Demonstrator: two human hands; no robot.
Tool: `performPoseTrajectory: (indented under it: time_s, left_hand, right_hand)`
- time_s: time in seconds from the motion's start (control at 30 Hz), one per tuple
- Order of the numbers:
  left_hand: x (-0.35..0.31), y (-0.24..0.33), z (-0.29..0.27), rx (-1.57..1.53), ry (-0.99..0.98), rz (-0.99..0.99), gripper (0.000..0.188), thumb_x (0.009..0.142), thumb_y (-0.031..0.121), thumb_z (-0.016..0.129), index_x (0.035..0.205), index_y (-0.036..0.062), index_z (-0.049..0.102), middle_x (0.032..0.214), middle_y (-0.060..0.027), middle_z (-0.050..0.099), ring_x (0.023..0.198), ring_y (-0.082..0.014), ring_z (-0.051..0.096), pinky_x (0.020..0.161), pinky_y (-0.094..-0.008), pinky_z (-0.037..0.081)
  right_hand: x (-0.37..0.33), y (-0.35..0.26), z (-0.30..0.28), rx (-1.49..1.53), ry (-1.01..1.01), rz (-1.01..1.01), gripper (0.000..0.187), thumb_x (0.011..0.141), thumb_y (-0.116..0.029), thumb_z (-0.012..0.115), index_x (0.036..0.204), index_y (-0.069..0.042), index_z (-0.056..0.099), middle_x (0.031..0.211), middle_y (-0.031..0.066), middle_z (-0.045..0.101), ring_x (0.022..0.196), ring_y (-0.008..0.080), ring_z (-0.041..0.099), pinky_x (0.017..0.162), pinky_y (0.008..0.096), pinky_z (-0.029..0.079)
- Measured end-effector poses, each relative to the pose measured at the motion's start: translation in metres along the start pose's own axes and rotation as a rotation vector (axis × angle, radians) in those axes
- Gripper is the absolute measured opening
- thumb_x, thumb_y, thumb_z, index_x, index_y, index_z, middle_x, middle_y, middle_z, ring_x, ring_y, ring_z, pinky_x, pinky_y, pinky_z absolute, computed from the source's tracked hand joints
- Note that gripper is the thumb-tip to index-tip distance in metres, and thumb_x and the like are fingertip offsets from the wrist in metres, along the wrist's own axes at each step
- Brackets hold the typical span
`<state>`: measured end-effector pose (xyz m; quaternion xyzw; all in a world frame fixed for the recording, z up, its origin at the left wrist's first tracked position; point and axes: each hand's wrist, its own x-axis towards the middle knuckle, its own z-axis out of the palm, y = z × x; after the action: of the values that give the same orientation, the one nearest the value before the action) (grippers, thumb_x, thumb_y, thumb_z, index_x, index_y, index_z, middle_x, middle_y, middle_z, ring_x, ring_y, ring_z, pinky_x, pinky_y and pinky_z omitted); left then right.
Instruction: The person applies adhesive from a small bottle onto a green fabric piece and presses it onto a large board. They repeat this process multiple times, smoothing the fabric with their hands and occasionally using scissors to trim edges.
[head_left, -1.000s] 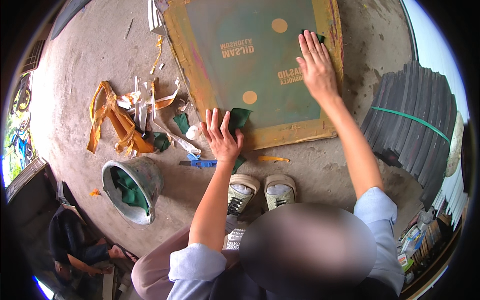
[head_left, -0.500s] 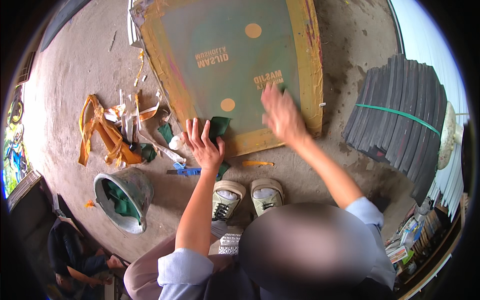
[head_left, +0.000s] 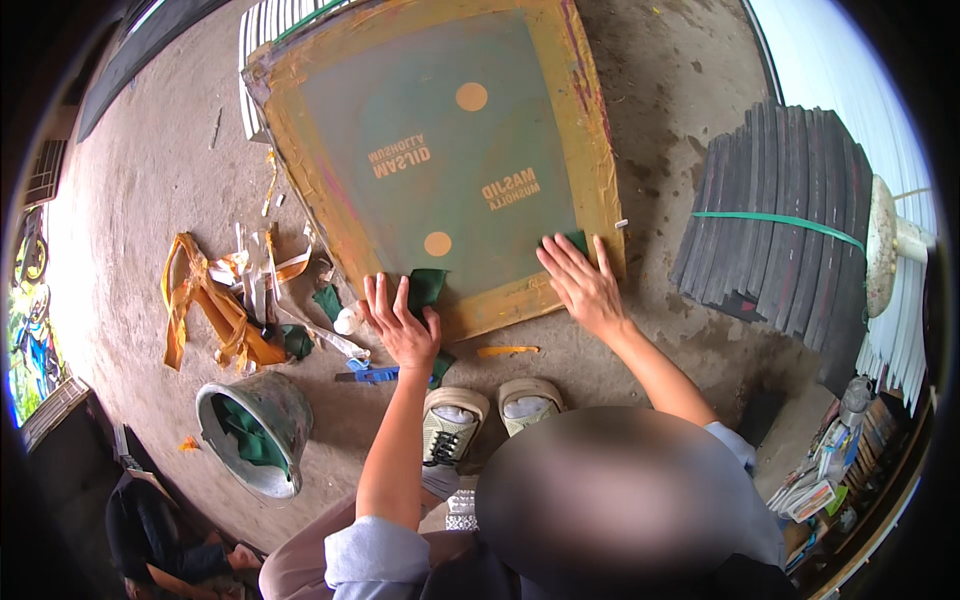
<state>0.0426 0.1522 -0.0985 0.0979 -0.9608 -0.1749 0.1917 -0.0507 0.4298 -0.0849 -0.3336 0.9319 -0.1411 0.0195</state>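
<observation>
A silk-screen frame point(head_left: 400, 220) lies on the ground in front of me, its mesh grey-green and its border covered in yellowed tape. My left hand point(head_left: 403, 333) rests with spread fingers on its lower left corner. Beside that index finger and thumb, a green cloth piece point(head_left: 428, 287) lies over the border. At the lower right corner, my right hand point(head_left: 588, 287) presses down with stretched fingers. A second green cloth point(head_left: 574, 241) is partly hidden under it and pokes out beyond the fingertips. Reversed lettering and two pale round spots show on the mesh.
Left of the frame lie crumpled orange tape strips point(head_left: 215, 310), with a blue cutter point(head_left: 372, 376) nearby. A grey bucket point(head_left: 300, 410) holds green cloth. At right sits a strapped stack of dark slats point(head_left: 775, 220). Another person point(head_left: 160, 530) sits at lower left.
My right hand has moved down from the middle of the mesh to the frame's lower right corner, taking its green cloth along. My left hand stays at the lower left corner.
</observation>
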Motion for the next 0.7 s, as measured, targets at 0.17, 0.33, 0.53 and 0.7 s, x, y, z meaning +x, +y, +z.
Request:
performPoseTrajectory:
  time_s: [0.17,0.33,0.53,0.7]
  left_hand:
    - [0.001,0.006,0.003,0.005,-0.026,-0.011,0.064,0.073,0.012,0.058,0.135,0.0117,0.04,0.143,-0.0166,0.035,0.139,-0.0389,0.027,0.115,-0.057,0.014]
    - [-0.001,0.001,0.003,-0.003,0.005,-0.005,0.064,0.073,0.012,0.058,0.135,0.012,0.041,0.143,-0.016,0.036,0.139,-0.0389,0.028,0.115,-0.0572,0.015]
    - [-0.003,0.004,0.001,-0.015,-0.036,-0.009,0.065,0.073,0.009,0.057,0.136,0.0112,0.038,0.145,-0.017,0.033,0.14,-0.0387,0.025,0.115,-0.0576,0.013]
    - [0.001,0.0,0.004,-0.001,-0.004,-0.009,0.063,0.074,0.012,0.057,0.135,0.0126,0.04,0.144,-0.0164,0.035,0.139,-0.0386,0.028,0.115,-0.0566,0.013]
  right_hand:
    - [0.061,-0.004,0.002,0.11,0.256,0.197,0.056,0.099,-0.026,0.044,0.149,-0.01,0.026,0.156,0.0077,0.023,0.143,0.0236,0.024,0.117,0.0507,0.019]
    - [-0.03,-0.064,0.042,0.137,-0.083,-0.204,0.064,0.089,-0.026,0.057,0.144,-0.001,0.035,0.153,0.0135,0.03,0.142,0.0277,0.026,0.115,0.0468,0.023]
    - [0.002,0.01,0.024,-0.025,0.216,0.269,0.063,0.095,-0.023,0.047,0.15,-0.008,0.02,0.158,0.0114,0.013,0.146,0.0233,0.013,0.119,0.0426,0.015]
    - [-0.016,-0.088,0.053,0.239,-0.04,-0.092,0.069,0.093,-0.032,0.053,0.15,-0.007,0.022,0.157,0.0076,0.021,0.145,0.0227,0.019,0.118,0.0416,0.017]
